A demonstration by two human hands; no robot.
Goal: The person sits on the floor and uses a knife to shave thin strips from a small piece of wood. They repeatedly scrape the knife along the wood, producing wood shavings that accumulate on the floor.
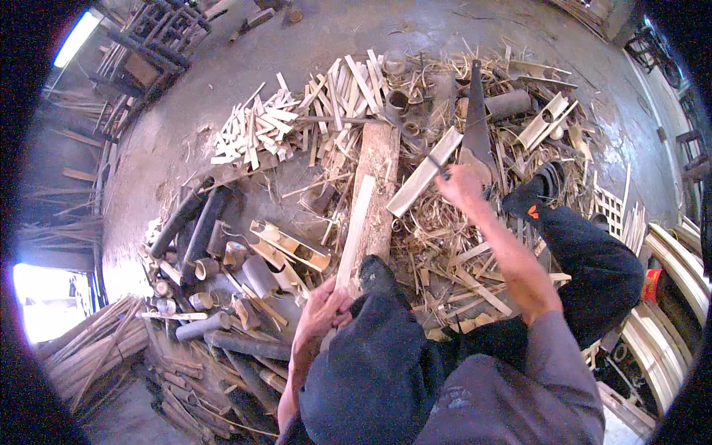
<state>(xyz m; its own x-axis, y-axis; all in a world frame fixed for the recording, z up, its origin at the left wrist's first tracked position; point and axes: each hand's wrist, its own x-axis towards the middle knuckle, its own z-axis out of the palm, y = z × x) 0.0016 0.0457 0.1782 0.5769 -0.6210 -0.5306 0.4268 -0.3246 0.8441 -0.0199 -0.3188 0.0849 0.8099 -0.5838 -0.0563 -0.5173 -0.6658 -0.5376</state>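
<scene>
Holding the pale strip [357, 231] near its lower end looks sound — likely light, stiff; left grip [325, 309] clamped there, right grip [463, 187] around a dark tool [437, 165].

We look down on a concrete floor [415, 33] where the left hand [325, 308] grips a pale strip [356, 228] over a wooden board [380, 144] and the right hand [463, 187] holds a dark tool [445, 175] at a split bamboo length [415, 187]. Around us are a saw [475, 122], cut bamboo tubes [259, 277] and a heap of pale slats [256, 126].
</scene>
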